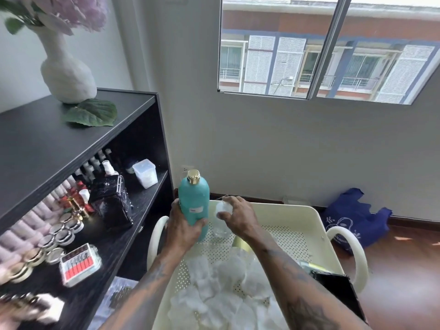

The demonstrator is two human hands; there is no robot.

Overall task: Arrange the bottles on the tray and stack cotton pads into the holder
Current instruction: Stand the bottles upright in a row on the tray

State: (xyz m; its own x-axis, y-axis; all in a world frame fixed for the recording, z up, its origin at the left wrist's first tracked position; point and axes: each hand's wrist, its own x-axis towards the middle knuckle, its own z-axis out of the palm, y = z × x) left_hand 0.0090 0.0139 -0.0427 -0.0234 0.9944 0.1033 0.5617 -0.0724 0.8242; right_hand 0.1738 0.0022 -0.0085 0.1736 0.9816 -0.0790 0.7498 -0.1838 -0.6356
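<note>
A tall teal bottle [194,198] with a gold cap stands upright at the far left corner of the cream perforated tray [292,231]. My left hand [183,227] is wrapped around its lower body. Just to its right, my right hand [238,216] grips the white cap of a small clear bottle [221,228], which also stands on the tray. A loose heap of white cotton pads [221,289] fills the near part of the tray, below my forearms. On the shelf to the left sits a clear lidded holder [145,173] with white pads inside.
A black shelf unit [71,148] stands at the left with a white vase, jars, nail polishes and a black bag. The tray belongs to a cart with looped handles [350,256]. A dark flat object [338,291] rests on the tray's right edge. A blue bag [352,217] lies on the floor.
</note>
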